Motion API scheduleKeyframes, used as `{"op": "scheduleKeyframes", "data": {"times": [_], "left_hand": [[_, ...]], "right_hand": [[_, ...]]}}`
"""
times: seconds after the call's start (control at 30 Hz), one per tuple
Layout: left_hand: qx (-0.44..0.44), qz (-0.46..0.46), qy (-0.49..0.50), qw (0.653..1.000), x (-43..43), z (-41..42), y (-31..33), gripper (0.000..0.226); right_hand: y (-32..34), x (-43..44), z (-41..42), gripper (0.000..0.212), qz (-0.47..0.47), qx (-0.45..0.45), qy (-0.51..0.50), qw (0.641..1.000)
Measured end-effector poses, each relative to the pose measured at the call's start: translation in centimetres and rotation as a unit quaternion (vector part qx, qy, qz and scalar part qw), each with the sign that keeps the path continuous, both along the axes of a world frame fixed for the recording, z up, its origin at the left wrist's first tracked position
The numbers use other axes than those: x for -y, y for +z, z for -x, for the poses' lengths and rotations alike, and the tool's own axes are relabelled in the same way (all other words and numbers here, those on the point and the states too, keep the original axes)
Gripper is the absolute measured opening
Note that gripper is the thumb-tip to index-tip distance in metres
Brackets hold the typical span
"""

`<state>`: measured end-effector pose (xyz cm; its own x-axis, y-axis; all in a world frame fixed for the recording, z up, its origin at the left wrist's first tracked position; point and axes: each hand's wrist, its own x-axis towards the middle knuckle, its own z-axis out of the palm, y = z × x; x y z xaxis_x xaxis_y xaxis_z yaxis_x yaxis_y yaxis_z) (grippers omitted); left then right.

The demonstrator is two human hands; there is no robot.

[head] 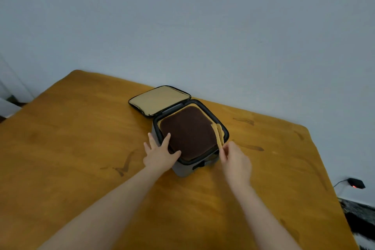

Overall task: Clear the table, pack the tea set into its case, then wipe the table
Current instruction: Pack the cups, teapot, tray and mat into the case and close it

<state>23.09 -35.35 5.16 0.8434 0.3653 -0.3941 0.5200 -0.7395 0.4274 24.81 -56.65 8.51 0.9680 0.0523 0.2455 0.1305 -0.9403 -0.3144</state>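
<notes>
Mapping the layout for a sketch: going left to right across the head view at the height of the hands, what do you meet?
From the left: left hand → brown pad → tan strap → right hand → black adapter.

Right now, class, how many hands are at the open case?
2. The left hand rests on the near left rim of the case; the right hand pinches the tan strap at its right side.

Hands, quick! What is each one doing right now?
Left hand: open, fingers spread, resting on the case edge.
Right hand: pinching the tan strip.
</notes>
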Motion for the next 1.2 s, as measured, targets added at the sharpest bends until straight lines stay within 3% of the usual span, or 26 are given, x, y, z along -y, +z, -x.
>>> {"op": "scheduleKeyframes", "data": {"times": [0.13, 0.27, 0.4, 0.53, 0.6, 0.7, 0.8, 1.07, 1.2], "left_hand": [[0.009, 0.005, 0.015, 1.000, -0.2, 0.2, 0.1, 0.086], [0.057, 0.084, 0.068, 0.993, -0.9, 0.9, -0.6, 0.098], [0.048, 0.163, 0.123, 0.978, -1.1, 0.9, -1.4, 0.092], [0.062, 0.213, 0.110, 0.969, -0.6, 0.7, -1.3, 0.085], [0.060, 0.222, 0.114, 0.967, -0.4, 0.6, -1.3, 0.082], [0.055, 0.209, 0.115, 0.970, -0.3, 0.4, -1.3, 0.079], [0.060, 0.186, 0.122, 0.973, -0.2, 0.1, -1.1, 0.079], [0.087, 0.195, 0.133, 0.968, -2.4, 1.4, -0.9, 0.064], [0.092, 0.161, 0.106, 0.977, -4.4, 3.1, -0.8, 0.057]], "right_hand": [[1.0, -3.4, -7.7, 0.018, 0.095, -0.022, 0.039, 0.994], [-0.1, -5.2, -12.2, 0.017, 0.160, -0.046, 0.079, 0.983], [-1.8, -5.5, -14.0, 0.016, 0.187, -0.056, 0.093, 0.976], [-2.7, -4.7, -14.2, 0.039, 0.131, -0.009, 0.080, 0.988], [-3.3, -4.2, -13.8, 0.051, 0.092, -0.046, 0.038, 0.994], [-4.2, -3.3, -13.1, 0.051, -0.031, -0.154, -0.007, 0.988], [-4.0, -2.8, -12.4, 0.044, -0.127, -0.172, -0.045, 0.976], [-3.7, -2.4, -7.3, 0.041, -0.223, -0.180, -0.076, 0.955], [-4.3, -2.7, -2.9, 0.050, -0.211, -0.171, -0.078, 0.959]]}}
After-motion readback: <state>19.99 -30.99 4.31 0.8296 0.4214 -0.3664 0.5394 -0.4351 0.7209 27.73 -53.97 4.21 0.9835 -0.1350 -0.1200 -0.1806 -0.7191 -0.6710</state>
